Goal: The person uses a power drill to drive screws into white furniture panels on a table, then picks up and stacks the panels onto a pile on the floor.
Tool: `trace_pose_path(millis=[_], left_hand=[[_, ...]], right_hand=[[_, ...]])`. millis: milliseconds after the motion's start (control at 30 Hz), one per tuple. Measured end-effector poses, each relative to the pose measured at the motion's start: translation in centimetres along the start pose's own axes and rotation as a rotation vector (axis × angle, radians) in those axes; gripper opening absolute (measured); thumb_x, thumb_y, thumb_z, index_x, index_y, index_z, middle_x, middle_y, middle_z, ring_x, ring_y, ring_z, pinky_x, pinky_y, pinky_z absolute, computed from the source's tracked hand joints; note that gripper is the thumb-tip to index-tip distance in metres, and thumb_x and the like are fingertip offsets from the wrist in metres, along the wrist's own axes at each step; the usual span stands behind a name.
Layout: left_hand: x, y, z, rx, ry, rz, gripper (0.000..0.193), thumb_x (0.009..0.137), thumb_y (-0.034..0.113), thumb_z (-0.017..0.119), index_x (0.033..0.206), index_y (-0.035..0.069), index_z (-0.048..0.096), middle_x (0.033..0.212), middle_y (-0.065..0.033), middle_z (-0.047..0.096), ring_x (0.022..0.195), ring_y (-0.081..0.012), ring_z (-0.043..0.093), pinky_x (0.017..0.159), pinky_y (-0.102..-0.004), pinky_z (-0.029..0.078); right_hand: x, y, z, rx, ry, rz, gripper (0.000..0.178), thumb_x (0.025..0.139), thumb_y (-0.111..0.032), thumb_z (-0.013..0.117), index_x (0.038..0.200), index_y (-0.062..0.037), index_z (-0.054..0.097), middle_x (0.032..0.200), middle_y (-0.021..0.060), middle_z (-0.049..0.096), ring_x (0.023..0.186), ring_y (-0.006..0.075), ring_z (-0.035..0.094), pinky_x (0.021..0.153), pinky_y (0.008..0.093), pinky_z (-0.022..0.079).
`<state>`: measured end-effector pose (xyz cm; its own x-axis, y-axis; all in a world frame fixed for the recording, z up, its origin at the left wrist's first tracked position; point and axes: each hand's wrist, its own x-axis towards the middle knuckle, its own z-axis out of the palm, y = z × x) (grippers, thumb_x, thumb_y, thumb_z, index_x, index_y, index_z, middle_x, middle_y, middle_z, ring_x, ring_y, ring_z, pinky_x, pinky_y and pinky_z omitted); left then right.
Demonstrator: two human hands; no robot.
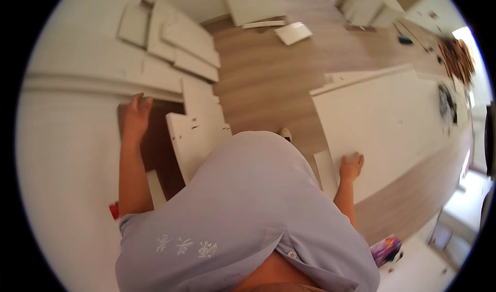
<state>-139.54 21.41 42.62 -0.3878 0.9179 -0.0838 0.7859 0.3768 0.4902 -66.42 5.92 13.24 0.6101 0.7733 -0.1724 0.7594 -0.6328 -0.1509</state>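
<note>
My left hand [137,119] is at the left, over the upper end of a dark brown panel [159,137]. Its fingers are parted and it appears to hold nothing; whether the fingertips touch the white ledge [93,85] beside them I cannot tell. Right of that panel stand white boards [199,134] with small dark holes and notches along their edges. On the other side, my right hand [351,167] hangs with loosely bent, parted fingers over the near left part of a large white panel [377,121]. Nothing shows in it, and contact with the panel is unclear.
Several white boards [181,39] lean in a stack at the far left. A small white piece [293,33] lies on the wood floor [263,75]. Dark brown strips [457,59] are piled at the far right. A purple package [385,250] sits at the lower right.
</note>
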Motion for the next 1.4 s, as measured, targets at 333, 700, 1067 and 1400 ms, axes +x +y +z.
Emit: trace_pose_path(millis=[333,700,1067,1400], left_hand=[[-21.2,-5.4,6.8,-0.626,-0.435,-0.474,0.088,0.103,0.059,0.061,0.166,0.005,0.03,0.163,-0.0204,0.045,0.146,-0.0333,0.046,0.12,-0.0466,0.036],[-26.0,-19.5,22.5,-0.768,-0.395,-0.579,0.053,0.109,0.05,0.048,0.143,0.012,0.06,0.141,-0.0146,0.066,0.131,-0.0313,0.059,0.11,-0.0463,0.046],[-27.7,-26.2,25.5,-0.759,-0.084,-0.511,0.043,0.108,0.037,0.052,0.133,0.004,0.063,0.126,-0.0288,0.07,0.119,-0.0448,0.067,0.101,-0.048,0.052],[-26.8,-27.8,19.6,-0.211,0.079,-0.645,0.057,0.112,0.049,0.041,0.136,0.002,0.064,0.127,-0.0317,0.068,0.12,-0.0503,0.064,0.103,-0.0554,0.051]], right_hand=[[9.9,-7.8,-0.5,0.059,-0.104,-0.208,0.066,0.097,-0.035,0.072,0.152,-0.0023,0.052,0.165,0.0239,0.039,0.154,0.0373,0.037,0.123,0.0489,0.039],[11.7,-7.1,0.5,0.05,-0.14,-0.313,0.063,0.095,-0.027,0.067,0.149,0.004,0.054,0.16,0.0269,0.045,0.15,0.0395,0.041,0.124,0.0473,0.037],[12.9,-6.1,2.6,0.366,-0.268,-0.144,0.057,0.093,-0.015,0.065,0.142,0.0133,0.055,0.142,0.0296,0.061,0.129,0.0393,0.062,0.109,0.0452,0.049],[10.8,-6.7,1.3,0.353,-0.29,-0.146,0.055,0.093,-0.013,0.064,0.142,0.0114,0.056,0.148,0.0264,0.056,0.133,0.0376,0.058,0.111,0.0446,0.047]])
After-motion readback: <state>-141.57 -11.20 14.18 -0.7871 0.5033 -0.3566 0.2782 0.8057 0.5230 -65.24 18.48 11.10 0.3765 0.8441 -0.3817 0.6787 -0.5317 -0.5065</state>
